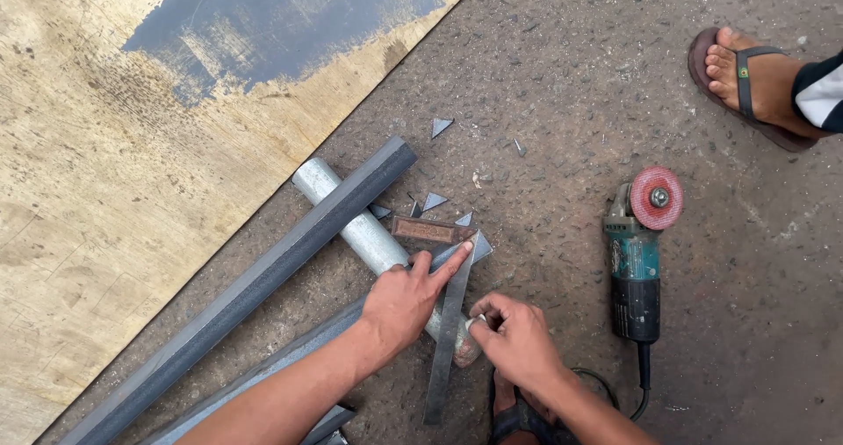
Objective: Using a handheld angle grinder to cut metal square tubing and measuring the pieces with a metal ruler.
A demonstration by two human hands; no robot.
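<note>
From the head view, the left hand lies flat on a try square, its forefinger stretched out along the steel blade toward the square's brown stock; the fingers are spread and pressing rather than closed round anything. The right hand sits just beside it, fingertips pinched together on a small pale marker, possibly chalk or a scribe, though it is too small to tell, with its tip touching the blade's edge. The square rests across a grey metal bar that runs out under the left forearm, and over a pale round pipe lying on the concrete floor. A second dark bar crosses the pipe, parallel to the edge of a plywood sheet with a worn blue patch. Small triangular metal offcuts lie scattered near the stock. An angle grinder with a red disc lies well apart to the right, its cable trailing toward the person. At the upper right stands another person's foot in a sandal.
</note>
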